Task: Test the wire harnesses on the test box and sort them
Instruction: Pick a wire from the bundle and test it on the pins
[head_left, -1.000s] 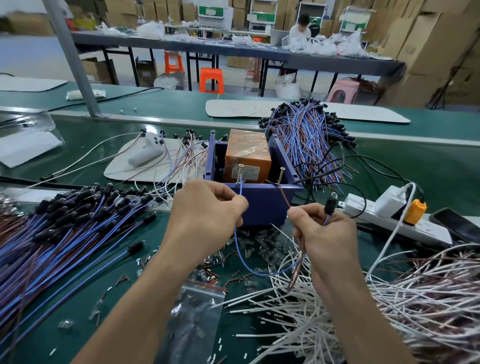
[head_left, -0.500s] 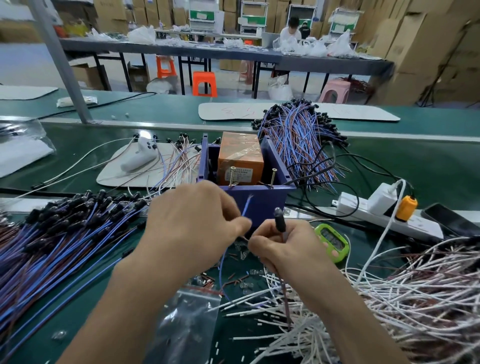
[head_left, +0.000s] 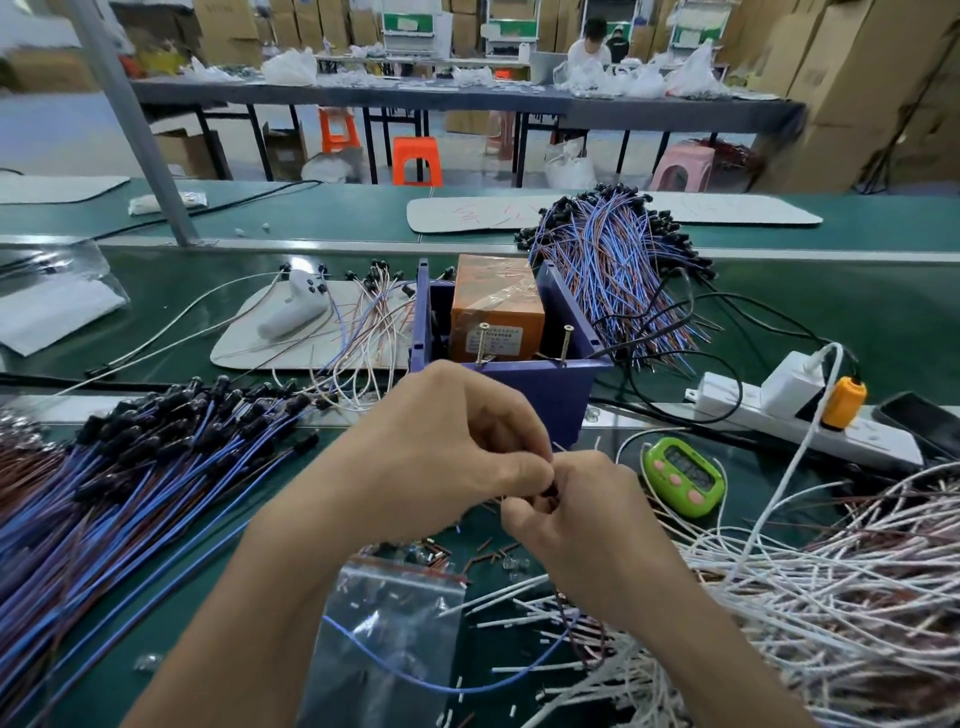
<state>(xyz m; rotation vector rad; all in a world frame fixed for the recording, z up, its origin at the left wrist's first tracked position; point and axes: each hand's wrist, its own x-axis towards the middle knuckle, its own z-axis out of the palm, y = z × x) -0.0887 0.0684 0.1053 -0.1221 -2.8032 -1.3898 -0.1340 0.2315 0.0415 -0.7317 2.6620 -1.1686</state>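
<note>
Left hand (head_left: 447, 457): your curled fingers pinch the harness's black end.
Right hand (head_left: 582, 514): you pinch the same end, touching your left hand.
Harness (head_left: 441, 687): blue wire loops over the bag (head_left: 384, 613), near the table's (head_left: 831, 322) front edge.
Test box (head_left: 540, 395): just behind your hands.

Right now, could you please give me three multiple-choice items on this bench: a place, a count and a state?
1. Where is the green timer?
A. on the white board
B. on the bench, right of the right hand
C. in the zip bag
2. How many screws stand on the test box's front rim?
A. two
B. one
C. four
3. What is the left hand doing?
A. lying flat
B. lifting the phone
C. pinching a wire harness
1 B: it lies beside that hand. 2 A: two upright screws show. 3 C: it and the right hand close on the harness's black end.
</note>
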